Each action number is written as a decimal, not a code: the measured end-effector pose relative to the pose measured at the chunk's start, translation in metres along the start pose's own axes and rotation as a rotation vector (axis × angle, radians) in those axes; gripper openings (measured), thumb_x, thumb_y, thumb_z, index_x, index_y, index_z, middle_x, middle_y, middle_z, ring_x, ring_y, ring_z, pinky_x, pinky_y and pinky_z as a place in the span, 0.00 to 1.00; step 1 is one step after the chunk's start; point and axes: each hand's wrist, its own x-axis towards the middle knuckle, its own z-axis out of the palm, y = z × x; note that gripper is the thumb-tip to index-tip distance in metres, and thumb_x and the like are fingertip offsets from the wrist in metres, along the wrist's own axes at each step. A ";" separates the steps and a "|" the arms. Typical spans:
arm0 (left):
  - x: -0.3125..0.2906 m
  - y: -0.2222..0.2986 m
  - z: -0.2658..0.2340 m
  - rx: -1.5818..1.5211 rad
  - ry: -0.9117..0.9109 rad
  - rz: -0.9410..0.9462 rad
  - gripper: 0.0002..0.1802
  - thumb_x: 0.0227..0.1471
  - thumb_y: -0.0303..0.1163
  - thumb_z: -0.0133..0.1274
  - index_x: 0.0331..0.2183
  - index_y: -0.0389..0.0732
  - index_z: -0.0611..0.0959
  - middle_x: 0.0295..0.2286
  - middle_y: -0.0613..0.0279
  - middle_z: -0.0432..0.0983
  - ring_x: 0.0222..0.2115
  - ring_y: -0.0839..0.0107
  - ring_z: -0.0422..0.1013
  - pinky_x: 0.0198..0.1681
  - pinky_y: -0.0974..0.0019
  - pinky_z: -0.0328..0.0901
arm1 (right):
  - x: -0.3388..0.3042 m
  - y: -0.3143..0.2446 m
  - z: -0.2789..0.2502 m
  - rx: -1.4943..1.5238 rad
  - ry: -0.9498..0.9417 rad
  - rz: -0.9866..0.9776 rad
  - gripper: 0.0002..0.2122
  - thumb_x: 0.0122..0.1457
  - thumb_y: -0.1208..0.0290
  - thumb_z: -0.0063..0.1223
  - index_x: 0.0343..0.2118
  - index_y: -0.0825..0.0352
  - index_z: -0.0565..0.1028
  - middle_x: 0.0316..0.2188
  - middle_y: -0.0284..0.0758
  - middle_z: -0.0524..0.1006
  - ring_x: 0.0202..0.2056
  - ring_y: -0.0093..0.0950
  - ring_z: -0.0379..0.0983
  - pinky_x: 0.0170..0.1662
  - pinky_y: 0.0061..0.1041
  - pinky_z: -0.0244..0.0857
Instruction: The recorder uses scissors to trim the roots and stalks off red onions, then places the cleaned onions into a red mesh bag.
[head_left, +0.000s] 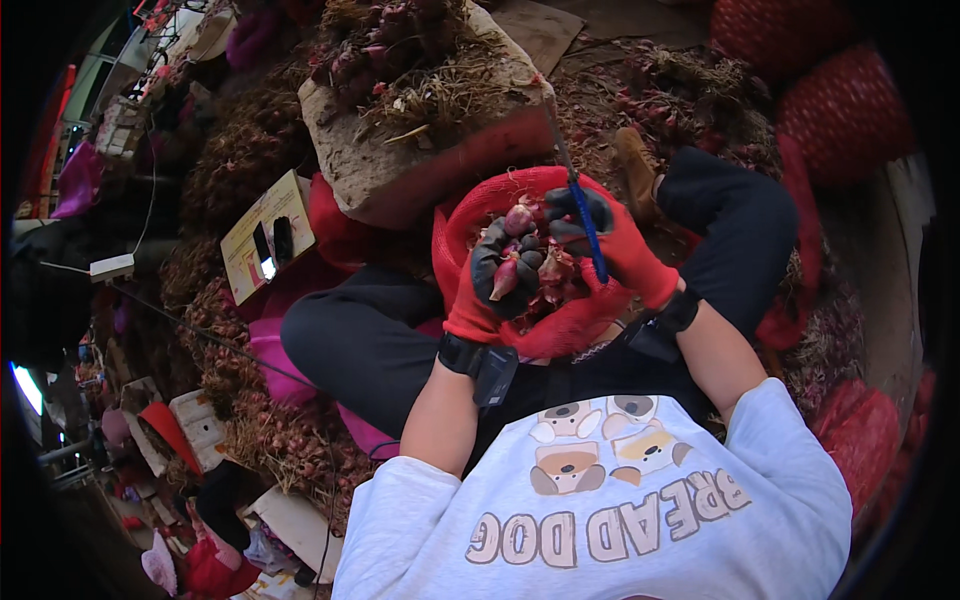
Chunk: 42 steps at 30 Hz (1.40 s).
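Note:
My left hand (488, 278), in a red glove with dark palm and fingers, is closed around several shallots (505, 278). In my right hand (620, 240), gloved the same way, is a knife (587, 232) with a blue handle; its thin blade points away from me. Both hands are over a red mesh bag (463, 205) standing open between my legs. More shallots (558, 278) lie in the bag, partly hidden by the hands.
A block-like slab (370, 190) heaped with dried shallot bunches (400, 60) stands just ahead. Left are a board (240, 250) with phones and piled shallots (290, 440). Filled red mesh bags (845, 115) stand far right. Another person (205, 560) shows at lower left.

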 end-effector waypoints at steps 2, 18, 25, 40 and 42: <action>-0.005 -0.010 0.004 0.182 -0.128 0.090 0.16 0.56 0.39 0.48 0.42 0.38 0.71 0.27 0.64 0.70 0.24 0.75 0.69 0.23 0.76 0.68 | -0.001 -0.004 0.005 0.001 0.000 -0.006 0.16 0.52 0.73 0.59 0.43 0.70 0.71 0.33 0.31 0.75 0.35 0.18 0.71 0.39 0.19 0.66; -0.019 -0.006 0.003 0.586 -0.572 0.080 0.23 0.59 0.45 0.42 0.48 0.38 0.70 0.26 0.71 0.68 0.20 0.83 0.63 0.24 0.82 0.57 | -0.007 -0.020 -0.008 -0.225 -0.226 -0.159 0.11 0.50 0.77 0.56 0.38 0.69 0.72 0.33 0.30 0.73 0.36 0.19 0.69 0.40 0.21 0.65; -0.026 0.004 0.020 0.828 -0.449 -0.150 0.17 0.54 0.42 0.48 0.37 0.37 0.76 0.27 0.67 0.72 0.25 0.81 0.67 0.27 0.76 0.60 | -0.004 -0.011 -0.009 -0.551 -0.187 -0.320 0.12 0.49 0.77 0.58 0.37 0.69 0.73 0.32 0.31 0.75 0.34 0.21 0.70 0.40 0.23 0.65; 0.005 -0.011 -0.016 1.653 -0.059 0.886 0.23 0.49 0.32 0.52 0.46 0.33 0.71 0.37 0.50 0.72 0.37 0.57 0.70 0.42 0.58 0.63 | -0.001 0.005 -0.013 -0.194 -0.086 0.083 0.15 0.52 0.72 0.59 0.42 0.69 0.72 0.36 0.31 0.75 0.36 0.17 0.71 0.39 0.18 0.66; 0.001 -0.009 -0.015 1.764 -0.132 0.983 0.24 0.51 0.37 0.51 0.47 0.33 0.70 0.35 0.53 0.73 0.34 0.62 0.70 0.38 0.61 0.64 | -0.003 -0.013 -0.002 -0.153 -0.045 0.266 0.15 0.52 0.71 0.59 0.41 0.69 0.72 0.35 0.31 0.75 0.35 0.18 0.71 0.38 0.17 0.66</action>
